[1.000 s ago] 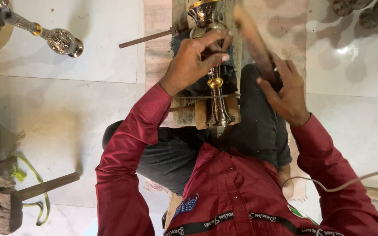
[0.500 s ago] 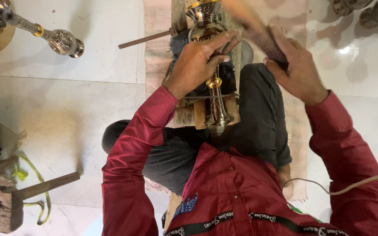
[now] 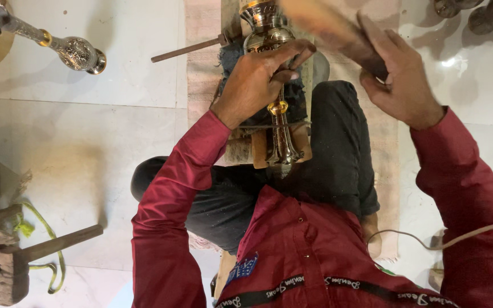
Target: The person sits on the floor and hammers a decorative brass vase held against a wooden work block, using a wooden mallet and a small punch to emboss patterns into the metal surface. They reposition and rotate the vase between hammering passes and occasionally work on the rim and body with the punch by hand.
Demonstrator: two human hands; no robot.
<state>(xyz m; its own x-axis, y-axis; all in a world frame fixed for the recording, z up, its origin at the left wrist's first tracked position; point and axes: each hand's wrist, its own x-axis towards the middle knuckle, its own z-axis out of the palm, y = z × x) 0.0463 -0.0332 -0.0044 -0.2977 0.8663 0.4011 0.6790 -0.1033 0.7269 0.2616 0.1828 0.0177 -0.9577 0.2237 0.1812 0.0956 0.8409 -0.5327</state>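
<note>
Your left hand point(image 3: 258, 77) is curled over the shiny metal stem point(image 3: 278, 114), pinching a thin dark tool point(image 3: 298, 61) against it; the stem lies lengthwise on the wooden block point(image 3: 258, 149) between your knees, its bulb end away from you; your right hand point(image 3: 400, 77) is raised beside it, fingers wrapped around a wooden mallet point(image 3: 332, 28), blurred; a second ornate metal stem point(image 3: 58, 47) lies well apart on the white floor point(image 3: 87, 131); an iron rod point(image 3: 186, 50) rests near the cloth mat point(image 3: 201, 68).
</note>
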